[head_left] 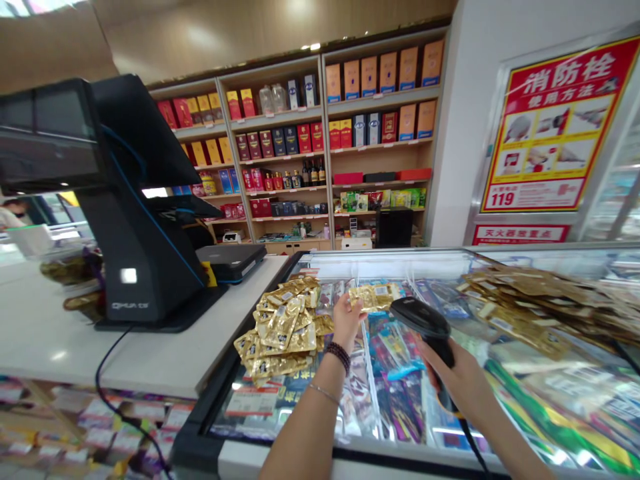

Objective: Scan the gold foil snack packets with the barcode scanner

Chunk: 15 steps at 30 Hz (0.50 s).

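Note:
My left hand [349, 319], with a beaded bracelet at the wrist, grips one end of a gold foil packet [375, 297]. A white barcode label shows on the packet's upper face. In my right hand [453, 370] is a black barcode scanner [423, 317], held by its handle, its head close to the packet's right end. A cable runs down from the handle. Left of my left hand lies a pile of similar gold packets [283, 327] on the glass top of a freezer [295, 393]. Another heap of gold packets [545, 307] is on the glass to the right.
A black checkout terminal [145, 227] stands on the white counter [40, 347] at left, its cable hanging over the front edge. Shelves of boxed goods [280, 140] line the back wall. Bagged goods show through the freezer glass. A person [13, 213] is at far left.

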Tool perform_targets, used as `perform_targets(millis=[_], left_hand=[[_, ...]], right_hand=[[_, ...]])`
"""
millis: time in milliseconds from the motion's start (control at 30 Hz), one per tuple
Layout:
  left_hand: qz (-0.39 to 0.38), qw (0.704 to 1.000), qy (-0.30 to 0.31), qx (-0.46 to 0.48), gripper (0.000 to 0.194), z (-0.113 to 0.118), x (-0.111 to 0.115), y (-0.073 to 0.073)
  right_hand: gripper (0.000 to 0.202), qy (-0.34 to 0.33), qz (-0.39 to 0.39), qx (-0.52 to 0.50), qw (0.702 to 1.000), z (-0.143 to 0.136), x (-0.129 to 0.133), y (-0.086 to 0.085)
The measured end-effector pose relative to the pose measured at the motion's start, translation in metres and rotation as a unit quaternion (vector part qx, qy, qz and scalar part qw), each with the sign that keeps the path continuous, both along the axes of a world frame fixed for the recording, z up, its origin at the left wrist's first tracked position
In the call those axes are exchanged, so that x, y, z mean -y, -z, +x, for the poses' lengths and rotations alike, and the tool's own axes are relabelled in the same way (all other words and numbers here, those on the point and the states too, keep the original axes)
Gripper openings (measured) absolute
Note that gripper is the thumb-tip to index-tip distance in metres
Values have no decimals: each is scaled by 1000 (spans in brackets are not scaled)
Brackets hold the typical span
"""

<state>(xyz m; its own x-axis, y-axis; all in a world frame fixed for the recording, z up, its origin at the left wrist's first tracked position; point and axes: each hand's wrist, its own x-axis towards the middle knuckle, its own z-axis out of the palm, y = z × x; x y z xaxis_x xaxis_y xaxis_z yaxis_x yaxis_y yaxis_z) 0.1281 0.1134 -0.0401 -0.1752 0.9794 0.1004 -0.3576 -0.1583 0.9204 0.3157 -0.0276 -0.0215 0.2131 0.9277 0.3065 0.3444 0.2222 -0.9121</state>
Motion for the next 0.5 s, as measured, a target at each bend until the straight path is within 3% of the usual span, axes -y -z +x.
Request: perform_targets(millis=[267, 500], left_hand=[[7, 1000, -9, -3, 34, 0, 1, 1], [39, 998, -33, -37, 31, -15, -3, -6]], right_hand=[[47, 14, 1, -28, 1000, -6, 5, -4], [48, -16, -65, -82, 994, 29, -15, 9]])
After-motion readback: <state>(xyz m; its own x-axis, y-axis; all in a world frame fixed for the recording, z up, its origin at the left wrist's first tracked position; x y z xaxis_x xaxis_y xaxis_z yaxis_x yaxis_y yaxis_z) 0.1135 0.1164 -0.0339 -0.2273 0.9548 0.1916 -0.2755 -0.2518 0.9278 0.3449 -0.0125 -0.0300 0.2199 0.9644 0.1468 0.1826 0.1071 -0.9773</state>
